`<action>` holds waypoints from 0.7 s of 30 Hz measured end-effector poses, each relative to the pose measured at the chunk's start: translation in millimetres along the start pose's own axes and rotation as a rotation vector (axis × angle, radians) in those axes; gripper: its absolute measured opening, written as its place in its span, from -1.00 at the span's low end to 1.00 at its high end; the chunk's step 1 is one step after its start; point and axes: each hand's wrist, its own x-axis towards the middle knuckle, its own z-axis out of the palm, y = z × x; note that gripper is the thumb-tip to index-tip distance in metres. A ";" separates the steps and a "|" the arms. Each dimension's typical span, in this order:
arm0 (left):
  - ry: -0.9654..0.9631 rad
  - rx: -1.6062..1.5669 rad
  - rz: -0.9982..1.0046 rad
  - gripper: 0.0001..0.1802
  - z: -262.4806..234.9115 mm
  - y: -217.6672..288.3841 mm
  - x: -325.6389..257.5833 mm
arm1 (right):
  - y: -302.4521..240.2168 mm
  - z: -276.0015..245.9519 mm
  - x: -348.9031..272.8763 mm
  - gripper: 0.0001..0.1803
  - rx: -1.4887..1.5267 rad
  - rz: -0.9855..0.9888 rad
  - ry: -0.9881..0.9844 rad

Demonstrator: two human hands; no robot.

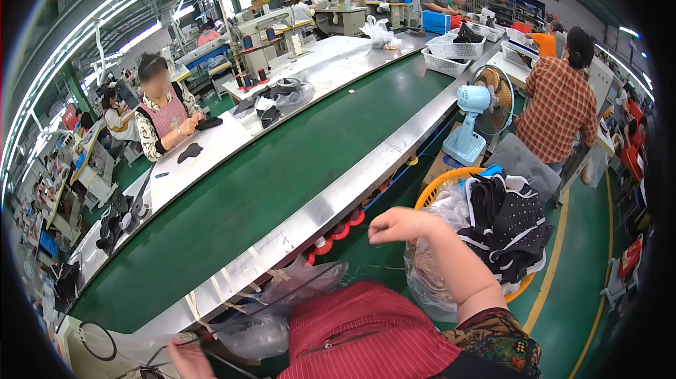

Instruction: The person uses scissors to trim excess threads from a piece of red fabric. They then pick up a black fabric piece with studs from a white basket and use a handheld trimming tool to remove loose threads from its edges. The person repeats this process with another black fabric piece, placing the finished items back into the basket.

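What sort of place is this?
Likely a sewing factory: a pale sewing machine beside dark thread spools, a long green metal-edged conveyor, black white-dotted fabric pieces heaped in a round orange basket.

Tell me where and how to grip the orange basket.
Probably best: take the orange basket by its bare far-left rim, coming from above with the right hand. That curved lip shows there, while clear plastic and dark fabric hide much of the rest.

Has black cloth pieces [190,153] and a white plastic bag [379,32] on the white table [218,136], white baskets [454,48] at the far end of the green belt [282,160], and an orange basket [451,175] on the floor [577,238]
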 end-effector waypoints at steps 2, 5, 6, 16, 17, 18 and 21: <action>-0.015 0.024 -0.213 -0.82 -30.3 -33.2 12.5 | 0.7 -19.8 -13.8 -0.74 0.057 -0.016 0.040; 0.148 0.227 -0.304 -0.73 -33.7 -74.7 13.1 | 1.2 -25.2 -20.0 -0.77 0.058 -0.031 0.139; 0.184 0.298 -0.319 -0.70 -24.2 -86.8 3.4 | 2.0 -24.6 -21.6 -0.78 0.054 -0.052 0.184; -0.942 0.939 -0.272 -0.61 130.7 -94.0 -105.1 | -62.8 63.2 19.7 -0.77 0.013 -0.418 0.001; -0.957 0.833 -0.332 -0.60 147.9 -93.0 -117.3 | -68.4 74.6 24.1 -0.77 0.054 -0.449 -0.028; -0.972 0.724 -0.387 -0.59 163.9 -92.0 -127.7 | -73.6 82.5 28.0 -0.77 0.092 -0.481 -0.056; -1.086 0.672 -0.588 -0.63 163.0 -90.7 -118.1 | -79.1 88.1 33.9 -0.75 0.079 -0.506 -0.103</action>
